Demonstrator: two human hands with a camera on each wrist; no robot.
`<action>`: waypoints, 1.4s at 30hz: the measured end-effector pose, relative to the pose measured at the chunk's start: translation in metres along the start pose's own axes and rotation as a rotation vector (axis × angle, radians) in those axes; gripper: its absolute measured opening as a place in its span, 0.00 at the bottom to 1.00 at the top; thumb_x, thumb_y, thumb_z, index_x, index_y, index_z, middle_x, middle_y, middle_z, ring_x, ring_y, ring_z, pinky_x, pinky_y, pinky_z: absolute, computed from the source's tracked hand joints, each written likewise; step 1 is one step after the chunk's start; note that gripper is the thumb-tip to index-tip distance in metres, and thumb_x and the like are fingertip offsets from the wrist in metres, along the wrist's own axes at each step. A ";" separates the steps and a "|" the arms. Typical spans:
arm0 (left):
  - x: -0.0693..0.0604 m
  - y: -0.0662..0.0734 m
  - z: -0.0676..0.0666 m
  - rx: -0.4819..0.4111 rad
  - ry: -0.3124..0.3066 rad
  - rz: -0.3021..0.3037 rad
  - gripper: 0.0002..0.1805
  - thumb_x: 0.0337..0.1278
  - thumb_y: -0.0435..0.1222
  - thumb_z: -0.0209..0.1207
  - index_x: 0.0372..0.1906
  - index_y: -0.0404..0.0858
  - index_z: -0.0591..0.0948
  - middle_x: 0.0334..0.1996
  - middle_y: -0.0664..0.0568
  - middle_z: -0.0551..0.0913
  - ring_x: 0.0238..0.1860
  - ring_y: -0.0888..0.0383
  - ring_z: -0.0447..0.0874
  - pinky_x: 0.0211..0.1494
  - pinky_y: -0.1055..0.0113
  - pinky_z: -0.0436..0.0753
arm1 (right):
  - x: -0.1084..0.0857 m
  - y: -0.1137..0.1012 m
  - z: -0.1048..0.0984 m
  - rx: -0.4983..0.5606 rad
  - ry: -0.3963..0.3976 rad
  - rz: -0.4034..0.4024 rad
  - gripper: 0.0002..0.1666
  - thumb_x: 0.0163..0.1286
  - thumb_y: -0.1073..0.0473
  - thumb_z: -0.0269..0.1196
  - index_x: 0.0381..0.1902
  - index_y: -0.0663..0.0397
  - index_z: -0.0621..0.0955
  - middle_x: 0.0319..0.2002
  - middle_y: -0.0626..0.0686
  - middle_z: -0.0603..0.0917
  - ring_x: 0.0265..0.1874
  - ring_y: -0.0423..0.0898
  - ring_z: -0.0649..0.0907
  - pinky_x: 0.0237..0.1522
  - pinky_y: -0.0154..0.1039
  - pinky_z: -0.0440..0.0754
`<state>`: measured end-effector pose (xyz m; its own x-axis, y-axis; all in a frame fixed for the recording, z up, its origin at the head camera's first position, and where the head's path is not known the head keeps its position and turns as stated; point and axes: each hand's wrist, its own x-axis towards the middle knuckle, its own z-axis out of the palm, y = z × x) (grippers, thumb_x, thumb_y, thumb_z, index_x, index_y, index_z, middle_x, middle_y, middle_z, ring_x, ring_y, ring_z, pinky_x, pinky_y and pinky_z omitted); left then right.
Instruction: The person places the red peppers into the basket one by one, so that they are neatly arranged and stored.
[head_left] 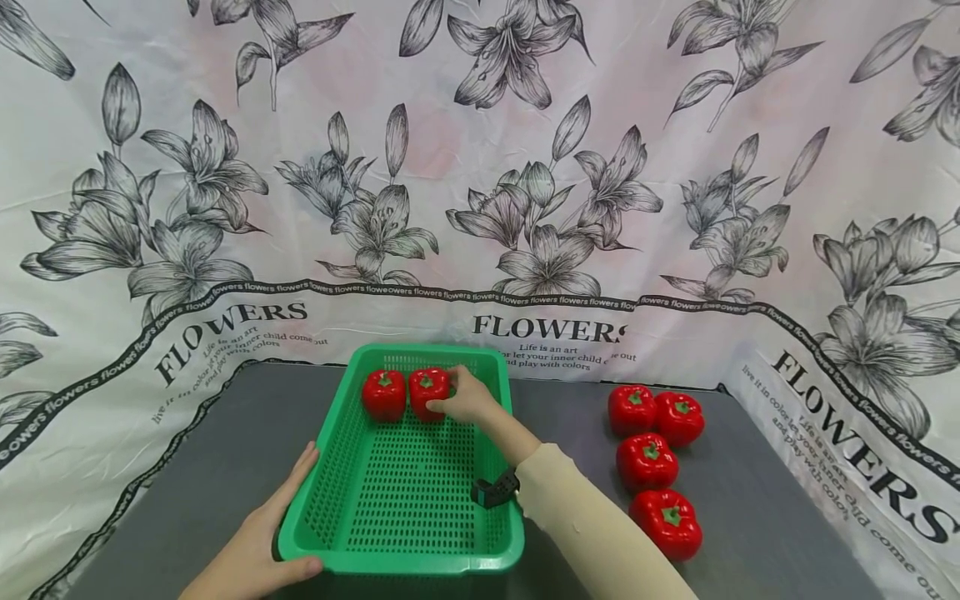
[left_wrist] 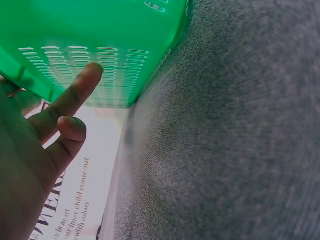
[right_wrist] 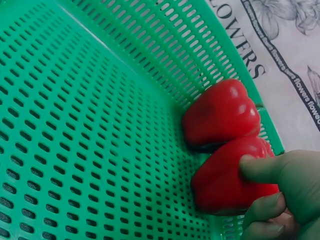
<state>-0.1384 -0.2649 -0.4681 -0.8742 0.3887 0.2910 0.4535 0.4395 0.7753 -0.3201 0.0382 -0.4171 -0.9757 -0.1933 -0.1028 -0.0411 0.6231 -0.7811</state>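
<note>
- Basket of green plastic (head_left: 397, 563) stands on the dark grey table (head_left: 202, 467); its floor and its walls have many small slots.
- Two red peppers are inside this basket, side by side near the far wall, each with its green stem upward.
- The person's right hand (head_left: 468, 398) reaches over the basket and grips the held pepper (head_left: 426, 393), which is the right one of the pair. The thumb presses its near side, and the other fingers bend around its right side. Whether this pepper rests on the basket floor, I cannot tell.
- The neighbour pepper (head_left: 384, 397) is just to the left of it, with no fingers on it.
- The left hand (head_left: 258, 533) is at the near left corner of the basket. Its thumb lies by the front side, and its fingers are spread, rather straight, along the outer left wall. How firmly they press, I cannot tell.
- Four other peppers (head_left: 647, 472) lie close together on the table, to the right of the basket.
- A pale sleeve (head_left: 592, 512) covers the right arm, and a black device (head_left: 497, 489) is at that wrist.
- Behind the table hangs a white cloth (head_left: 435, 183) printed with grey flowers.
</note>
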 end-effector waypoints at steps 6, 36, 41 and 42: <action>-0.001 0.001 -0.001 -0.005 -0.004 -0.017 0.53 0.71 0.46 0.65 0.89 0.56 0.43 0.88 0.50 0.41 0.75 0.86 0.45 0.59 0.66 0.79 | 0.001 0.001 0.002 -0.032 -0.009 -0.003 0.45 0.70 0.54 0.75 0.76 0.62 0.66 0.73 0.66 0.76 0.71 0.63 0.76 0.68 0.59 0.76; 0.001 0.005 -0.001 -0.038 -0.017 -0.032 0.55 0.69 0.43 0.66 0.89 0.56 0.43 0.88 0.43 0.40 0.76 0.86 0.42 0.64 0.69 0.75 | -0.023 -0.025 -0.033 -0.096 0.087 -0.112 0.57 0.60 0.52 0.82 0.79 0.65 0.65 0.71 0.67 0.76 0.68 0.65 0.77 0.65 0.61 0.79; 0.000 0.005 -0.002 -0.040 -0.018 -0.045 0.55 0.69 0.44 0.65 0.88 0.57 0.43 0.88 0.48 0.40 0.76 0.86 0.42 0.64 0.69 0.75 | -0.042 -0.031 -0.057 -0.049 0.093 -0.167 0.56 0.62 0.50 0.80 0.80 0.59 0.65 0.74 0.65 0.74 0.73 0.66 0.73 0.68 0.66 0.74; 0.000 0.005 -0.002 -0.038 -0.017 -0.046 0.55 0.69 0.44 0.65 0.88 0.57 0.43 0.88 0.49 0.40 0.76 0.86 0.41 0.63 0.69 0.75 | -0.046 -0.031 -0.062 -0.049 0.099 -0.173 0.55 0.62 0.49 0.80 0.80 0.58 0.66 0.75 0.64 0.74 0.73 0.66 0.72 0.68 0.66 0.73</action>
<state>-0.1360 -0.2647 -0.4628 -0.8907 0.3830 0.2450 0.4056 0.4261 0.8087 -0.2869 0.0752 -0.3501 -0.9694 -0.2268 0.0938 -0.2185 0.6235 -0.7507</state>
